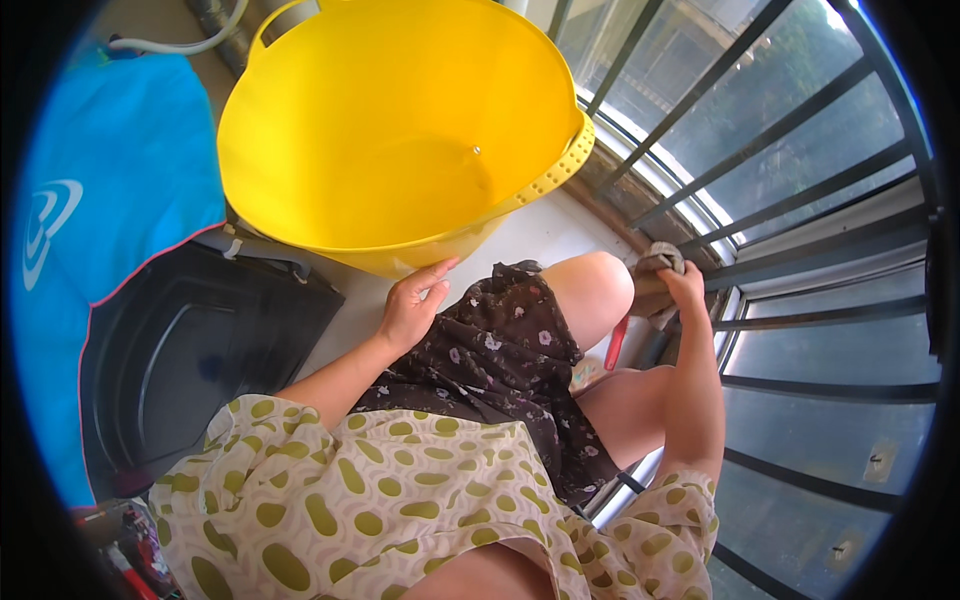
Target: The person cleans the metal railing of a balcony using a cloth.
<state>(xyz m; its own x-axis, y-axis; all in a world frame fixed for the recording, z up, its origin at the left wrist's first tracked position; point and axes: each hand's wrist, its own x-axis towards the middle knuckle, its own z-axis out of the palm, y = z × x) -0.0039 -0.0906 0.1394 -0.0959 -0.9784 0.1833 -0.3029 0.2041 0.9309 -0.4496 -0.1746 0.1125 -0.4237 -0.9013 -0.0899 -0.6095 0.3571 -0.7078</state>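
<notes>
A large yellow plastic tub (375, 135) with loop handles stands before me, its open top facing the camera. My left hand (415, 304) is against the near outer wall of the tub, just under the rim, fingers apart and gripping nothing. My right hand (684, 283) is closed on a bunched brown cloth (654, 289) beside my knee, close to the window bars. Part of the cloth is hidden behind the knee. Below it, a red handle-like object (616, 343) shows between my legs.
Dark metal bars (750, 180) line the window on the right. At the left, a blue cover (142, 165) with red edging lies over a black panel (202, 360). A pale hose (180, 46) is at the upper left. Assorted items (131, 547) are at the lower left.
</notes>
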